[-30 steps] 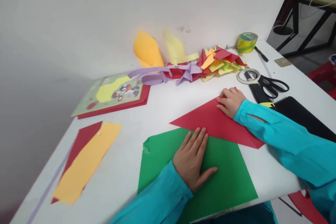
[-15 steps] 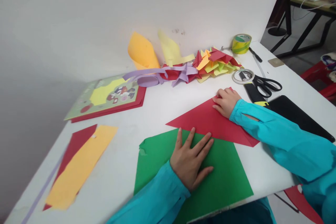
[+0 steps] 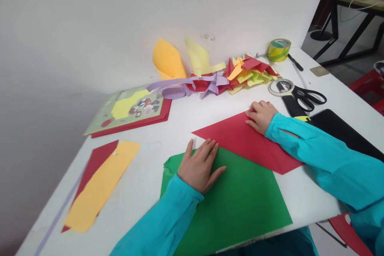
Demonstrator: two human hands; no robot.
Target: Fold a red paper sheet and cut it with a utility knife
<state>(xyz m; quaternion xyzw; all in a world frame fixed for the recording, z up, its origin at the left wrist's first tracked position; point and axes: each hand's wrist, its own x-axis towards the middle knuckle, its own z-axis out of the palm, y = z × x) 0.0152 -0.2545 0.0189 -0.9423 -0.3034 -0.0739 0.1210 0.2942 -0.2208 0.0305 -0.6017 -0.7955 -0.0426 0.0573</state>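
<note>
My left hand [image 3: 199, 166] lies flat with fingers stretched out on a sheet of green paper [image 3: 240, 200]. Its fingertips reach the lower edge of a red sheet of paper [image 3: 237, 136], folded into a roughly triangular shape. The red paper overlaps the top of the green one, whose upper left corner is crumpled. At the red paper's far corner rests my right hand [image 3: 262, 116], fingers curled and pressed on it. My right sleeve covers part of the red sheet's right side.
Black scissors [image 3: 310, 98], a white tape roll [image 3: 281, 87] and a black cutter [image 3: 294, 106] lie at right. Yellow tape [image 3: 279, 51] stands farther back. Folded coloured papers [image 3: 240, 74] line the wall. A paper pad [image 3: 120, 114] and orange strip [image 3: 103, 186] are at left.
My left hand has slid left along the lower edge of the red paper, its fingers closer together. My right hand stays on the far corner. The view has shifted slightly.
</note>
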